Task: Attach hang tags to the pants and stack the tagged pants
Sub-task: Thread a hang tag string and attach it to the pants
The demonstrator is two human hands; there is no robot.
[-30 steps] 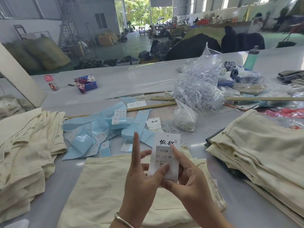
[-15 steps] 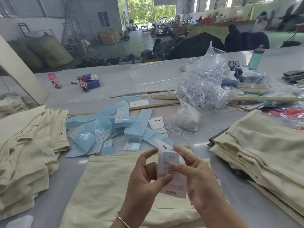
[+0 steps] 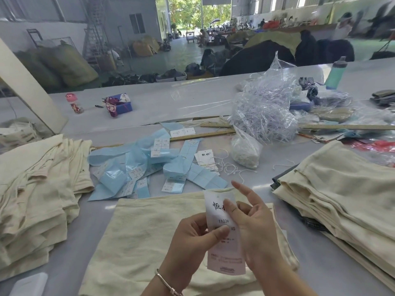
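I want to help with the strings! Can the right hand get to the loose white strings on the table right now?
Probably not yet. The right hand is busy pinching the hang tag together with the left hand. The white strings lie uncovered just beyond the pants, so once it lets go, nothing seems to block the way.

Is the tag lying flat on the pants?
No, both hands, left hand and right hand, hold the hang tag up above the pants.

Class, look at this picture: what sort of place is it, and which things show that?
Probably a garment factory's finishing hall: stacks of folded cream pants on a long worktable, a hang tag held in both hands, and big stuffed sacks behind.
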